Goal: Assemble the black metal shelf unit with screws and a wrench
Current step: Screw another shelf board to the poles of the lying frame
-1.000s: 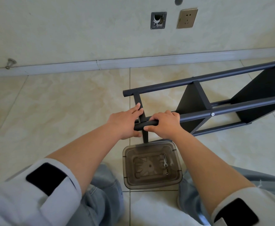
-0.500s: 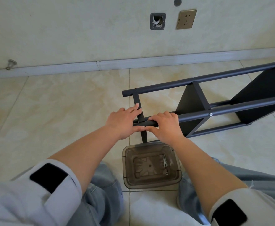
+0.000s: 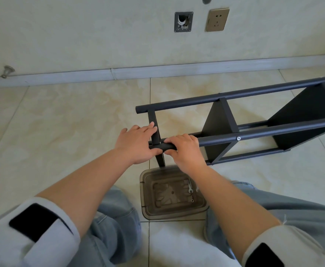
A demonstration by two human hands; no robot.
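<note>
Little has changed from a moment ago: both hands are on the same near tube of the shelf unit, and the frame has not shifted on the tiled floor. The left hand has slid slightly, so its fingers now lie straighter across the short crossbar while its thumb tucks under the tube's end. The right hand has barely moved, its fingers curled over the top of the near tube just beside the left.

The black metal shelf unit lies on its side on the floor, ahead of the person's knees and a little to the right. Its long axis runs from the hands away to the right and slightly toward the wall, with the open end nearest the person and the far end running out of view at the right edge. Two flat black shelf panels stand on edge between the long tubes. A silver screw head shows on the near tube, right of the right hand.

Just in front of the knees sits a smoky clear plastic tray, touching nothing of the frame that I can see, with a small wrench and a small loose metal piece inside. On the wall behind are a gold socket plate and a square metal pipe outlet.
</note>
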